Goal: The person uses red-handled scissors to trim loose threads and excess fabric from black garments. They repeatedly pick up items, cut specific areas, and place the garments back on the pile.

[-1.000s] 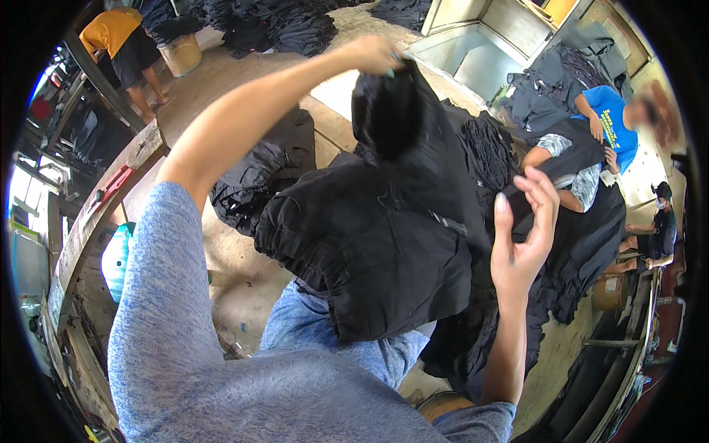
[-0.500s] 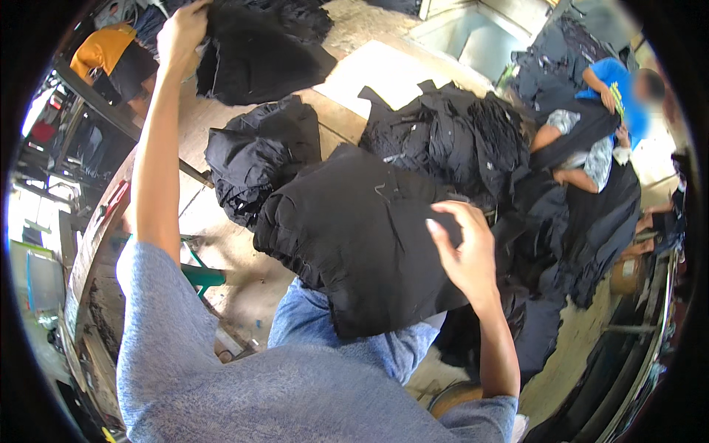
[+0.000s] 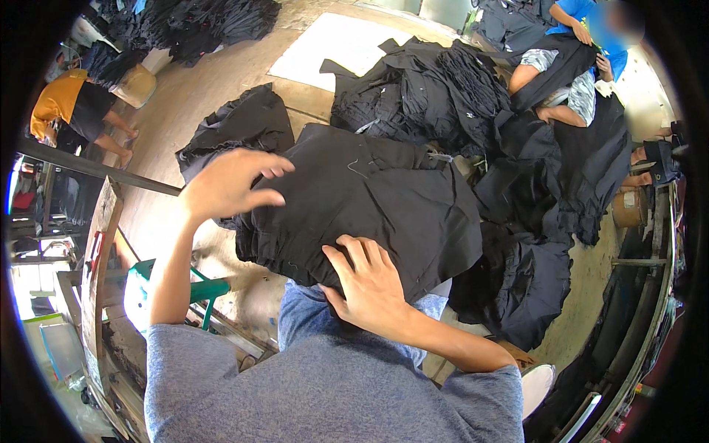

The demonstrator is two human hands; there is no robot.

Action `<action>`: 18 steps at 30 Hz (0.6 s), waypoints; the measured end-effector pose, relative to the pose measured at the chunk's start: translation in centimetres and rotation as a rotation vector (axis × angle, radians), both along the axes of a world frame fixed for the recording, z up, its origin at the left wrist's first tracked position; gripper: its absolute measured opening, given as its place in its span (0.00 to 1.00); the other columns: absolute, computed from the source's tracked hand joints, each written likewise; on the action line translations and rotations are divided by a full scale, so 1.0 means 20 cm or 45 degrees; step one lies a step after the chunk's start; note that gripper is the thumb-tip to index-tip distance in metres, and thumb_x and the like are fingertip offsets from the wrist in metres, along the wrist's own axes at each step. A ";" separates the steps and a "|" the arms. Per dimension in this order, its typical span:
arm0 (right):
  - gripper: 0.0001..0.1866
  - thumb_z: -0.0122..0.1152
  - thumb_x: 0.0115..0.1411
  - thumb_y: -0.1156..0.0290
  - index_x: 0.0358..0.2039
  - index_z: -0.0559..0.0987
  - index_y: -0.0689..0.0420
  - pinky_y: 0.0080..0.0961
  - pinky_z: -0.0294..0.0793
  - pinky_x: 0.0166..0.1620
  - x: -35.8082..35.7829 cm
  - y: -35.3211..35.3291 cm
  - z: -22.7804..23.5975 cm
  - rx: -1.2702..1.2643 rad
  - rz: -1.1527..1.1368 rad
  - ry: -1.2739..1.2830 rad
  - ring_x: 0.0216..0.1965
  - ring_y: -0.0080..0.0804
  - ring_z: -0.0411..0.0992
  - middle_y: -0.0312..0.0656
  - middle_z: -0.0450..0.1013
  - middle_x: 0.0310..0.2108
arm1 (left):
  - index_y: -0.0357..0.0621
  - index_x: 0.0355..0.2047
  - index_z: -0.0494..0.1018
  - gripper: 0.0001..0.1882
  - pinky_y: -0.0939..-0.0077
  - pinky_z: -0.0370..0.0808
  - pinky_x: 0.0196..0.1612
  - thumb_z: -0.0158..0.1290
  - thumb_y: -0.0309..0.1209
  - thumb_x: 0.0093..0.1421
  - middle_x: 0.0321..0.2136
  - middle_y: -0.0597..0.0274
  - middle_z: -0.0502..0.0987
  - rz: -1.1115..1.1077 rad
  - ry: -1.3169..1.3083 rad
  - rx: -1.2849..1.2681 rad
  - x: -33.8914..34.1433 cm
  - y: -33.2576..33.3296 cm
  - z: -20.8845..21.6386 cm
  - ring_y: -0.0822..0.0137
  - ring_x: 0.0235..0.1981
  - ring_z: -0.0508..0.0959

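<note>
A stack of black garments (image 3: 413, 199) lies across my lap, its left edge thick with gathered folds. A loose pale thread shows on its top. My right hand (image 3: 365, 284) rests on the near edge of this stack, fingers spread on the cloth and thumb near the rim. My left hand (image 3: 233, 184) hovers at the stack's left side, slightly blurred, with its fingers apart and nothing in them. Just beyond the left hand is a smaller pile of black garments (image 3: 247, 122). A larger heap of black garments (image 3: 421, 92) lies past the stack.
A green plastic stool (image 3: 210, 289) stands at my left beside a wooden frame (image 3: 100, 251). At the right, a person in blue (image 3: 572, 66) sits handling black cloth. Another person in orange (image 3: 59, 103) bends at the far left. A pale sheet (image 3: 332, 48) lies on the floor.
My left hand has come down from the upper left and let go of the black garment it held up. My right hand has moved left and nearer, onto the stack's near edge.
</note>
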State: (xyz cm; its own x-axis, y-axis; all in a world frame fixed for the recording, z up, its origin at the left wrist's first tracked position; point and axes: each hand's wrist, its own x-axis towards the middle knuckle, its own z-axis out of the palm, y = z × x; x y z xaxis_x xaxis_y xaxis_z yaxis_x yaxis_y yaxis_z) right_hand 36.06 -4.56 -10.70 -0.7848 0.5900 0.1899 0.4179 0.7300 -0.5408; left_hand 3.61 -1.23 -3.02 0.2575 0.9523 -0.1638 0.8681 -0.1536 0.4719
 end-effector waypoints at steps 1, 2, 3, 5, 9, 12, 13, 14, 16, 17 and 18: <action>0.33 0.77 0.60 0.63 0.65 0.79 0.58 0.48 0.77 0.62 0.01 0.00 0.01 0.005 -0.010 0.027 0.60 0.51 0.75 0.50 0.74 0.59 | 0.42 0.61 0.81 0.34 0.55 0.82 0.58 0.74 0.48 0.60 0.49 0.49 0.88 -0.065 -0.013 -0.054 0.05 -0.02 0.01 0.52 0.52 0.87; 0.29 0.74 0.61 0.65 0.62 0.80 0.58 0.47 0.79 0.59 0.01 0.01 0.03 -0.023 -0.013 0.029 0.56 0.50 0.77 0.50 0.77 0.56 | 0.40 0.62 0.80 0.36 0.55 0.82 0.58 0.72 0.54 0.62 0.53 0.48 0.87 -0.160 -0.058 -0.119 0.08 -0.04 0.02 0.50 0.53 0.87; 0.25 0.72 0.63 0.67 0.60 0.81 0.58 0.46 0.81 0.56 0.01 0.03 0.05 -0.045 -0.030 0.039 0.53 0.49 0.79 0.50 0.79 0.53 | 0.39 0.64 0.78 0.41 0.53 0.81 0.60 0.70 0.58 0.63 0.57 0.45 0.85 -0.258 -0.095 -0.203 0.11 -0.07 0.03 0.46 0.57 0.85; 0.18 0.67 0.65 0.70 0.55 0.82 0.59 0.45 0.83 0.50 0.01 0.08 0.10 -0.114 -0.063 0.054 0.46 0.49 0.83 0.49 0.82 0.46 | 0.41 0.68 0.75 0.45 0.51 0.79 0.62 0.69 0.61 0.62 0.61 0.45 0.81 -0.407 -0.120 -0.198 0.15 -0.11 0.04 0.44 0.60 0.82; 0.10 0.61 0.70 0.71 0.49 0.82 0.59 0.50 0.83 0.39 0.00 0.28 0.20 -0.253 -0.157 0.108 0.36 0.54 0.84 0.54 0.84 0.35 | 0.41 0.69 0.71 0.41 0.50 0.75 0.69 0.71 0.47 0.62 0.66 0.45 0.77 -0.141 -0.064 -0.172 0.20 -0.16 0.06 0.42 0.68 0.76; 0.10 0.59 0.72 0.70 0.49 0.81 0.58 0.53 0.81 0.36 -0.01 0.43 0.29 -0.261 -0.229 0.145 0.31 0.59 0.83 0.55 0.81 0.28 | 0.40 0.64 0.74 0.31 0.51 0.76 0.68 0.63 0.25 0.59 0.62 0.46 0.78 -0.009 -0.027 0.196 0.23 -0.17 0.07 0.42 0.65 0.77; 0.10 0.59 0.73 0.69 0.49 0.81 0.58 0.53 0.80 0.36 -0.01 0.47 0.32 -0.215 -0.244 0.177 0.30 0.60 0.83 0.55 0.80 0.26 | 0.40 0.63 0.74 0.30 0.52 0.77 0.67 0.60 0.21 0.58 0.60 0.46 0.79 0.003 0.028 0.372 0.23 -0.17 0.08 0.43 0.64 0.78; 0.10 0.58 0.73 0.69 0.50 0.81 0.58 0.53 0.80 0.36 -0.02 0.50 0.36 -0.171 -0.277 0.262 0.30 0.60 0.82 0.55 0.79 0.24 | 0.39 0.61 0.74 0.31 0.51 0.79 0.63 0.55 0.14 0.54 0.59 0.44 0.80 0.058 0.090 0.529 0.25 -0.18 0.08 0.40 0.60 0.80; 0.10 0.58 0.74 0.70 0.50 0.82 0.58 0.51 0.78 0.35 -0.01 0.57 0.43 -0.159 -0.379 0.316 0.28 0.59 0.82 0.57 0.78 0.24 | 0.42 0.63 0.73 0.35 0.51 0.79 0.63 0.56 0.11 0.53 0.57 0.43 0.81 0.276 0.159 0.434 0.22 -0.15 0.09 0.41 0.60 0.81; 0.10 0.58 0.74 0.70 0.50 0.82 0.58 0.49 0.77 0.34 -0.01 0.61 0.46 -0.154 -0.408 0.355 0.28 0.58 0.82 0.57 0.78 0.24 | 0.43 0.64 0.73 0.37 0.52 0.79 0.64 0.56 0.09 0.53 0.57 0.43 0.81 0.392 0.212 0.381 0.21 -0.13 0.09 0.41 0.60 0.82; 0.10 0.58 0.74 0.70 0.49 0.83 0.57 0.46 0.75 0.33 -0.01 0.63 0.49 -0.178 -0.439 0.315 0.27 0.58 0.81 0.57 0.77 0.24 | 0.41 0.61 0.75 0.32 0.50 0.80 0.60 0.61 0.12 0.54 0.49 0.42 0.84 0.392 0.133 0.431 0.19 -0.11 0.09 0.38 0.54 0.84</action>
